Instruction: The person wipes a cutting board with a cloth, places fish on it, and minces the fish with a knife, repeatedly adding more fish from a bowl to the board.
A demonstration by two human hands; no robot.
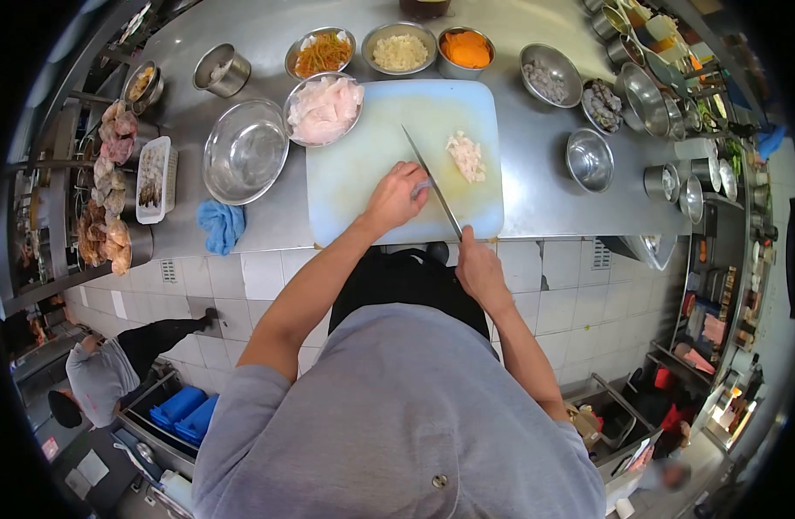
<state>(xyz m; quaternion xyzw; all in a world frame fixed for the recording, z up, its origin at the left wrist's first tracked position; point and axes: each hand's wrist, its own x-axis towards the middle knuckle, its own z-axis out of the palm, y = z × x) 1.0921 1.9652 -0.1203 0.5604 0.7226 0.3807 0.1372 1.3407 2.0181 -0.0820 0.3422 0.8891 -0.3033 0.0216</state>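
My right hand point(479, 268) grips the handle of a long knife point(428, 173) whose blade lies across the pale cutting board point(363, 173). Resting on the board, my left hand point(397, 195) touches the blade's flat side with its fingertips, fingers bent, holding nothing. A small pile of diced pale meat point(466, 156) sits just right of the blade. At the board's far left corner stands a steel bowl of raw pale fillets point(324, 108).
An empty steel bowl point(244, 150), a blue cloth point(222, 223) and a white tray point(153, 177) lie left of the board. Bowls of shredded vegetables point(321, 54), minced garlic point(400, 52) and carrot point(466, 49) line the back. More bowls point(588, 158) stand right. Another person point(103, 372) crouches lower left.
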